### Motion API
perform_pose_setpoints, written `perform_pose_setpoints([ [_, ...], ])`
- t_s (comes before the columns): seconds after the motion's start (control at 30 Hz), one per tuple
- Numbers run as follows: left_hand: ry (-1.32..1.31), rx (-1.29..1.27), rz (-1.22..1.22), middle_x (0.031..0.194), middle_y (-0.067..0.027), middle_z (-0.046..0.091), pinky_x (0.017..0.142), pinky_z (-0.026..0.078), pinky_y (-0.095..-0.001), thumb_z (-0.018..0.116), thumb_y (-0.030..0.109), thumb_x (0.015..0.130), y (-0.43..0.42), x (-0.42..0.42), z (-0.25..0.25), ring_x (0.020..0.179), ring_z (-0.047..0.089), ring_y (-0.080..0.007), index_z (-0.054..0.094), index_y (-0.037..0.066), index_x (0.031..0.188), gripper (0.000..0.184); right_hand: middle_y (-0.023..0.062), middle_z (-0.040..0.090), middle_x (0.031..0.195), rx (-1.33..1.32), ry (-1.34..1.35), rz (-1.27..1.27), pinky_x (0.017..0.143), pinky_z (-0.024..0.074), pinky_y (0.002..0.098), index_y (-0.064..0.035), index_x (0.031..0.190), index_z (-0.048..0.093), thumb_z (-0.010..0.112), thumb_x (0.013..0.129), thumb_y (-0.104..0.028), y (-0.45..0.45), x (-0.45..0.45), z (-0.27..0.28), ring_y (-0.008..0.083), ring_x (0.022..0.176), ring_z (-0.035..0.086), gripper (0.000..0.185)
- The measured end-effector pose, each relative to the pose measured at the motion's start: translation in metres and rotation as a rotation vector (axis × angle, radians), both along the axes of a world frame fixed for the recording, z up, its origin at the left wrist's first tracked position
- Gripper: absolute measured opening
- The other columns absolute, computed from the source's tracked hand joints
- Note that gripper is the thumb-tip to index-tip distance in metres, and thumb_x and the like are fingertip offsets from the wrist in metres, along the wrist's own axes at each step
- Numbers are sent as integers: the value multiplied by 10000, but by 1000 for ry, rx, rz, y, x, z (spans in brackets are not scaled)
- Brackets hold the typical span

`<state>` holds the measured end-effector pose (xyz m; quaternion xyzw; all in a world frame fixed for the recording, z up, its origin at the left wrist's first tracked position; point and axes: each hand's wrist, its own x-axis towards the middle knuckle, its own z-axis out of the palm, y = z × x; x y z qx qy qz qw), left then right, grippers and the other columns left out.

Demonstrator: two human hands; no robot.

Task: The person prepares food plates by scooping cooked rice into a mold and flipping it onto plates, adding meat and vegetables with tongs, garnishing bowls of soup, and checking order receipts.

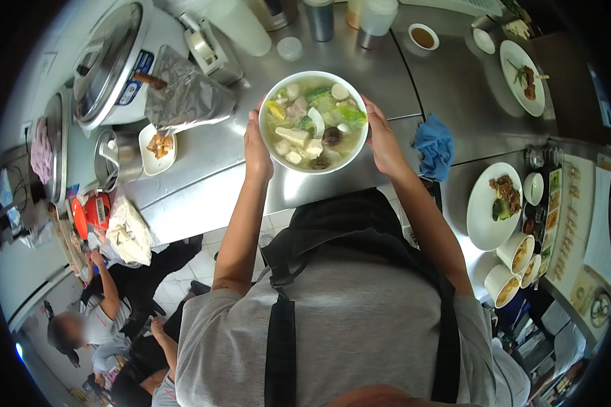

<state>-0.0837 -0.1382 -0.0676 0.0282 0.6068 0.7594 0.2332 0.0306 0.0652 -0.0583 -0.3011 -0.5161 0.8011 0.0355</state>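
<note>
A large white bowl (pixel 271 157) of soup with tofu, mushrooms, leafy greens and pale round pieces sits between my two hands, at or just above the steel counter (pixel 217 169). My left hand (pixel 256 146) is wrapped round the bowl's left side. On the right side, my right hand (pixel 381 139) grips the bowl, its fingertips partly hidden behind the rim. The bowl is level. Whether its base touches the counter I cannot tell.
A blue cloth (pixel 434 147) lies right of my right hand. Left are a white dish of food (pixel 157 150), a plastic bag (pixel 183 95) and a large cooker (pixel 115 61). Bottles (pixel 319 19) stand behind. Plated food (pixel 495 207) is at right; co-workers (pixel 108 305) are lower left.
</note>
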Motion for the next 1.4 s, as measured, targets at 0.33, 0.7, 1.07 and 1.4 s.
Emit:
perform_pose_setpoints([
  [0.33,-52,159,-256,1372,-151,445,1053,361,-364,264,428,1016,129,19,36,1243,454,-250,358,21,1397,565,36,486,1334,171,-34,-223,975,368,354,-159,1397,420,304,1011,-437,85,69,45,146,1203,437,490],
  [0.7,-183,257,-491,1385,-150,433,1056,368,-375,268,411,1019,323,66,14,1256,448,-264,355,28,1398,546,20,401,1423,200,-57,-433,1039,319,413,-224,1429,381,320,993,-464,236,146,35,188,1292,371,501],
  [1.07,11,106,-563,1362,-114,479,1064,319,-311,253,356,1029,482,85,-46,1238,455,-203,449,11,1355,513,-25,403,1422,150,-58,-588,1035,311,395,-279,1432,376,361,975,-499,368,179,-23,155,1270,385,507],
  [1.4,106,-126,-651,1297,-111,530,1018,358,-314,286,419,1015,492,72,-42,1178,482,-172,427,64,1393,537,49,449,1394,198,-40,-635,1023,344,317,-151,1436,368,367,994,-427,389,183,-50,172,1248,423,521],
])
